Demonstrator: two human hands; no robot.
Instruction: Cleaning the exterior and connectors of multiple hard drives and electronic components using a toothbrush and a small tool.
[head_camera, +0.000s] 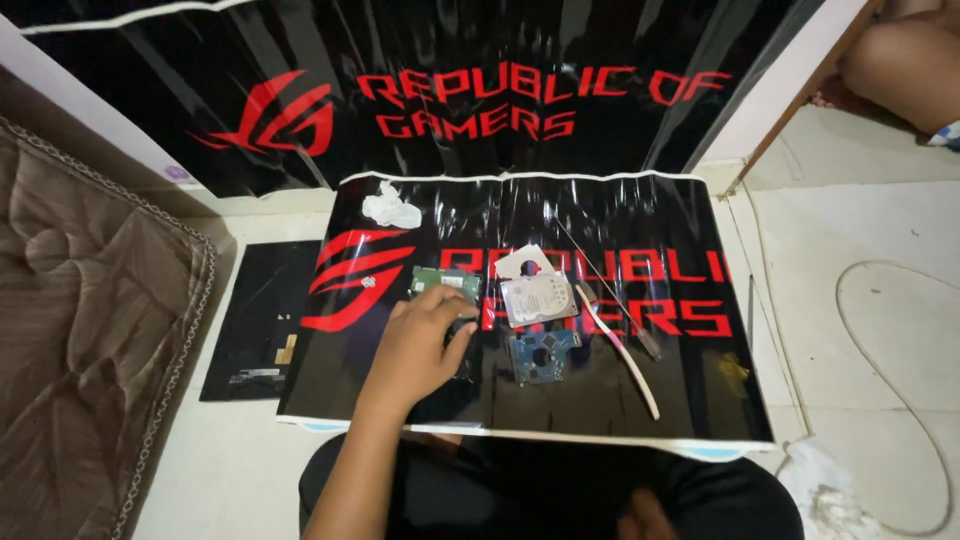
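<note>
Down on the floor, a glossy black plastic sheet (600, 400) with red printed lettering lies flat as a work mat, its surface creased and catching streaks of light. The person's left hand (420, 345) reaches over it, fingers (447, 305) curled downward onto a small dark flat part that the hand mostly hides; whether they actually pinch it cannot be told. Just beyond the knuckles, touching or nearly so, sits a green rectangular circuit board (445, 282). The right hand is not visible.

To the right of the hand lies a silver metal hard drive (538, 298) with a white label, and a torn piece of white paper (525, 262) rests at its far edge. Just nearer than the drive lies a blue circuit board (543, 355) with a round hole in it. A pale curved plastic strip (620, 350) runs diagonally beside both, next to a thin metal rod with a dark handle (612, 295). A crumpled white tissue (390, 210) sits at the mat's far left corner.

A second glossy black sheet (450, 60) hangs against the wall behind. The floor is pale tile (860, 220); a flat black panel (265, 320) lies left of the mat, a brown quilted fabric (80, 340) beyond it, and a thin white cable (900, 320) loops on the right.
</note>
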